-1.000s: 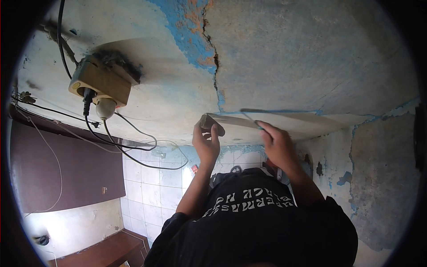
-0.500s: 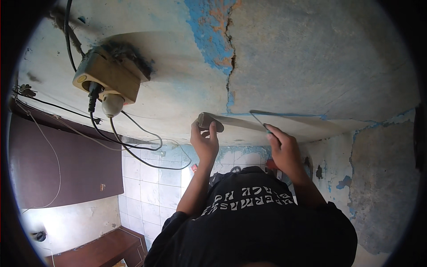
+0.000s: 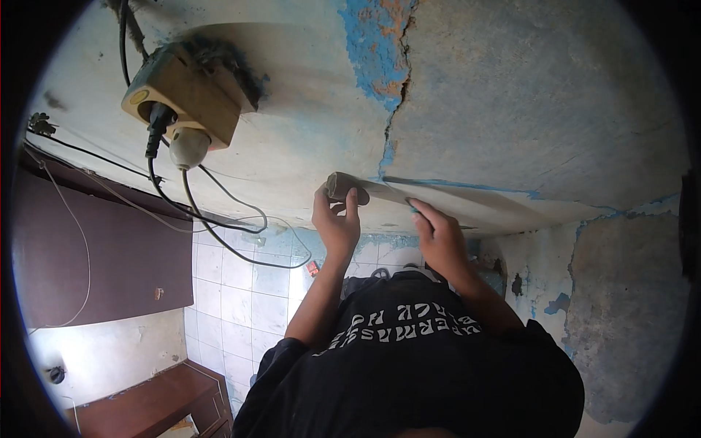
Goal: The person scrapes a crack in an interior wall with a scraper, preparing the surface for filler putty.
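A curled grey-brown sheet (image 3: 347, 188), rolled into a short tube, is pinched between the thumb and fingers of my left hand (image 3: 336, 228), close to the wall. My right hand (image 3: 444, 247) grips a slim tool with a teal handle (image 3: 415, 211). Its thin shaft points up and left, the tip at or near the lower end of a crack (image 3: 393, 120) in the wall; whether it touches, I cannot tell. Blue paint shows along that crack, and a blue-edged seam (image 3: 460, 184) runs right from its foot. The tool's exact kind is too small to make out.
On the wall at upper left hangs a yellowed socket box (image 3: 190, 95) holding a black plug and a white plug (image 3: 190, 148). Black cables (image 3: 219, 237) loop down toward my left forearm. A dark purple panel (image 3: 102, 255) and brown wooden furniture (image 3: 153, 405) stand left, beside white floor tiles (image 3: 223, 285).
My right hand has moved left with the tool, bringing its tip to the foot of the crack. My left hand keeps its hold on the rolled sheet. The view has shifted slightly.
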`<state>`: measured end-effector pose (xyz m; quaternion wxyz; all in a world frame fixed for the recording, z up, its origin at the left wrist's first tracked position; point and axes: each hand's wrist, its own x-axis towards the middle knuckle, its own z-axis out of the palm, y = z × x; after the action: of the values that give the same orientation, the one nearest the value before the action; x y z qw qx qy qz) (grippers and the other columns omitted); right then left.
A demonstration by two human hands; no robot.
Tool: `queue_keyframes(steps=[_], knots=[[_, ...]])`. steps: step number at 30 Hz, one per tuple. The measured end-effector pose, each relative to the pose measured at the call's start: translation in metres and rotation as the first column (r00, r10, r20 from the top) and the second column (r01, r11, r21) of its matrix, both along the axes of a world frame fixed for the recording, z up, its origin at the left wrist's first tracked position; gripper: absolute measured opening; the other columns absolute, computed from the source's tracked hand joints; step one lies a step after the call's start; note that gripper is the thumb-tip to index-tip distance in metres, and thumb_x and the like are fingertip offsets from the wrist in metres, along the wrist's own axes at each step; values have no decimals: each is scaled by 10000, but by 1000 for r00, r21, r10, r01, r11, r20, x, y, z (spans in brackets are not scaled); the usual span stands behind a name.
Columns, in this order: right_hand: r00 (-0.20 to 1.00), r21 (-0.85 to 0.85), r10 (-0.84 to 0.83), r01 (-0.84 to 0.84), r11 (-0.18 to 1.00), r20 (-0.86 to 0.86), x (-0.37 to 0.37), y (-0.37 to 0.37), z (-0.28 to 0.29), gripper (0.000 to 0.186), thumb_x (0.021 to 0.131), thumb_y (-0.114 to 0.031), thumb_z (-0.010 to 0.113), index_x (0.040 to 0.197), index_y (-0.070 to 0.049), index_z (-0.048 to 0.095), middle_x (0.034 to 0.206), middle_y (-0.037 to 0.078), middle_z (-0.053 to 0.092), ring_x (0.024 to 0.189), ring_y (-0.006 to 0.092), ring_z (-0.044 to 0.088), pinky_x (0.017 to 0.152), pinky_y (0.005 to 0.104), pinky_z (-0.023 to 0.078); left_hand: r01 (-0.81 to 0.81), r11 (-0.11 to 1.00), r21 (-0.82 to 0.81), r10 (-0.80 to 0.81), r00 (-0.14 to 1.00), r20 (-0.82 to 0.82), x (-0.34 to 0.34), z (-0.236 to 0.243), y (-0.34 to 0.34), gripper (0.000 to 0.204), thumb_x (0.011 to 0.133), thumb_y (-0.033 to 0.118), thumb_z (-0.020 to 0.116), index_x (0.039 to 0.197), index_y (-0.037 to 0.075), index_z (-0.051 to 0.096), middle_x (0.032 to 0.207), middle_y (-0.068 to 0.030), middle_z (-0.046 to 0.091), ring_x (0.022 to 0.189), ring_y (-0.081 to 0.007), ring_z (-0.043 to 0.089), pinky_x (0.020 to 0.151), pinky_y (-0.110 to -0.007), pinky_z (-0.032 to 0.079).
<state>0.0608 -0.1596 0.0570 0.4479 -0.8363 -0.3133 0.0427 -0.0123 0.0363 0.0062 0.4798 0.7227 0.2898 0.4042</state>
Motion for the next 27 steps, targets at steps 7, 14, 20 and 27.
queue_keyframes(steps=[7,14,20,27], knots=[[999,50,-5,3,999,35,0,-11,2,306,1021,-115,627,1303,-26,704,1123,269,742,1054,428,726,894,426,570,20,985,173,-25,999,30,-4,-3,-5,395,917,60,799,1257,-35,621,1108,-181,692,898,-265,752,724,-339,658],[1000,55,-3,2,998,17,-4,-13,0,307,1020,-89,617,1300,10,693,1135,272,744,1081,427,727,924,420,568,2,978,210,-10,999,39,3,-7,-3,390,898,51,809,1245,-11,641,1080,-171,690,850,-275,767,701,-341,646],[999,60,-28,26,998,38,-8,-13,-9,322,1023,-90,616,1322,7,684,1133,286,739,1077,440,727,930,428,566,48,987,153,-47,999,-6,2,-4,0,392,927,59,796,1264,-56,634,1135,-174,692,965,-231,737,749,-338,668],[999,91,-13,11,996,29,-3,-3,-5,304,1035,-126,618,1298,3,699,1124,288,737,1052,433,730,910,420,567,36,987,156,-39,999,12,4,-5,-1,393,922,56,800,1264,-52,639,1135,-175,692,958,-231,735,743,-335,669]])
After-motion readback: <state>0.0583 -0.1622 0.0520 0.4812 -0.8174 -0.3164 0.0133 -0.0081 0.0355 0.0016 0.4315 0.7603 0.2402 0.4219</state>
